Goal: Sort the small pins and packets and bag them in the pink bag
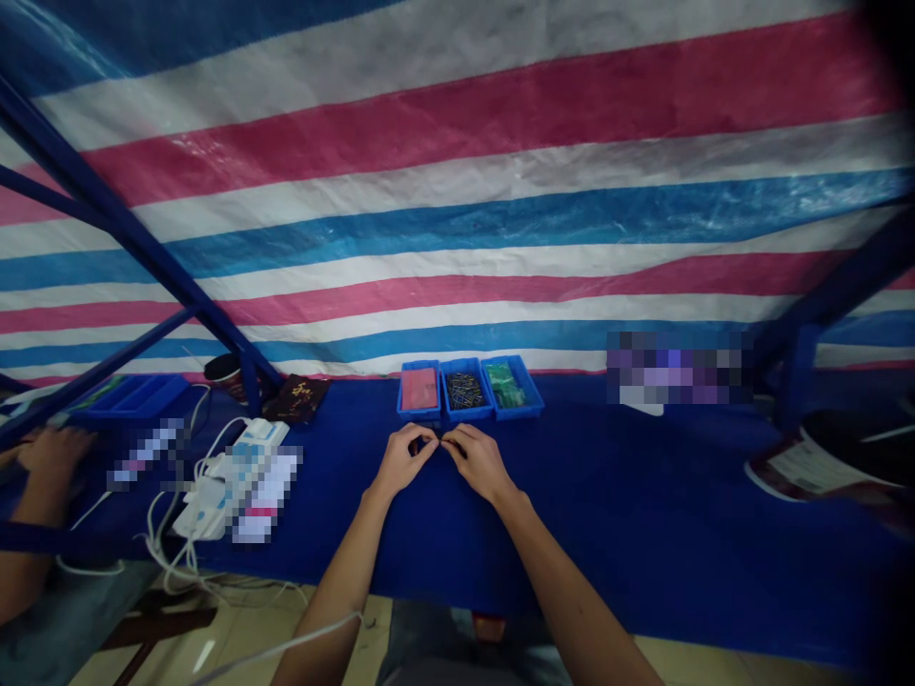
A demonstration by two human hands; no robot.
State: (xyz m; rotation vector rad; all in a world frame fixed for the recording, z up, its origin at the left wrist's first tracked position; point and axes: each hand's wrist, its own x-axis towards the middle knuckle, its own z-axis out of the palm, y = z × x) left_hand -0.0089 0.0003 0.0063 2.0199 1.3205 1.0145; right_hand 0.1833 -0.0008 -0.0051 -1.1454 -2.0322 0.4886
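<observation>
My left hand (404, 461) and my right hand (478, 461) meet over the blue table (564, 534), thumbs and fingertips pinched together and nearly touching. Something small and dark seems to sit between the fingertips, too small to name. Just beyond them stand three small blue bins side by side. The left one holds flat pink pieces (418, 389). A heap of thin metal pieces like screws or pins (464, 391) fills the middle bin. Small green pieces (506, 386) lie in the right bin.
To the left lie a white power strip (264, 438) with tangled cables, a dark packet (296, 397) and a blue tray (132, 395). Another person's hand (57, 453) rests farther left. A dark-topped tub (822, 467) stands at right. Blue metal posts (143, 248) frame a striped tarp.
</observation>
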